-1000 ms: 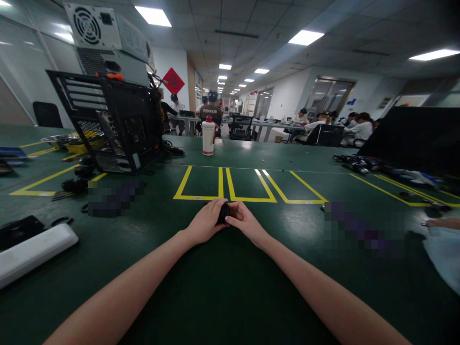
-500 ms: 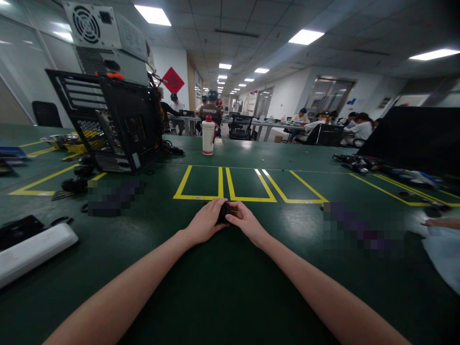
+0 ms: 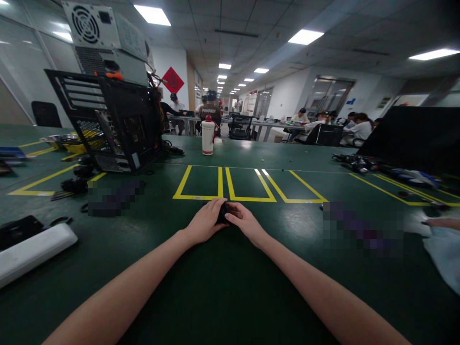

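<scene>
Between my two hands is a small black object, mostly covered by fingers, so its kind does not show. My left hand wraps round it from the left, with the fingers over its far side and the thumb on the near side. From the right, my right hand grips it with thumb and bent fingers. Both hands rest low over the green table, just in front of yellow tape rectangles.
A black computer case with a power supply on top stands back left. A white bottle stands mid-table. A long white object lies at left, cables at right. Another person's hand shows at the right edge.
</scene>
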`<action>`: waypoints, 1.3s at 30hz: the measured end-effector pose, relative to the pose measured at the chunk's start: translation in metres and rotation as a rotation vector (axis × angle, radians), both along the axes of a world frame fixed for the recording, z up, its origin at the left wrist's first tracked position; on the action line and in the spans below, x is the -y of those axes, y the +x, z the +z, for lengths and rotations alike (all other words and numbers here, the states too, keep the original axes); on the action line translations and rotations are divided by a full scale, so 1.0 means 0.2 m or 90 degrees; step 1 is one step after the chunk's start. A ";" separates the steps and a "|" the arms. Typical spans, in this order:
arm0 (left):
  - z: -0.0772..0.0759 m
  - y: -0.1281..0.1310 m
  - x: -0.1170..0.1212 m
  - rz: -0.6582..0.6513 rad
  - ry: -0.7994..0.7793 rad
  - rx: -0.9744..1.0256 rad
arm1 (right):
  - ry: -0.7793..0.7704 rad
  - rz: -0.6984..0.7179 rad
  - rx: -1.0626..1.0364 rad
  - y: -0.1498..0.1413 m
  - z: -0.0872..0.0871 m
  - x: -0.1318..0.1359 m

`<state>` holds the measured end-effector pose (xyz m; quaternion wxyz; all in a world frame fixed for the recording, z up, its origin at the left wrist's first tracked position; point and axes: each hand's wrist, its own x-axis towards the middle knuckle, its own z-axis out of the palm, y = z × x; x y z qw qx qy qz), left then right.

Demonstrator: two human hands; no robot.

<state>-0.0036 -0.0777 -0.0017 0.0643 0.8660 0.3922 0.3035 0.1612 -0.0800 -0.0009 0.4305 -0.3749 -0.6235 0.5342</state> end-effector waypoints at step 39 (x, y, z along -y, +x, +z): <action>0.01 0.00 0.01 -0.016 0.003 0.010 | 0.004 0.004 0.019 0.01 0.01 0.01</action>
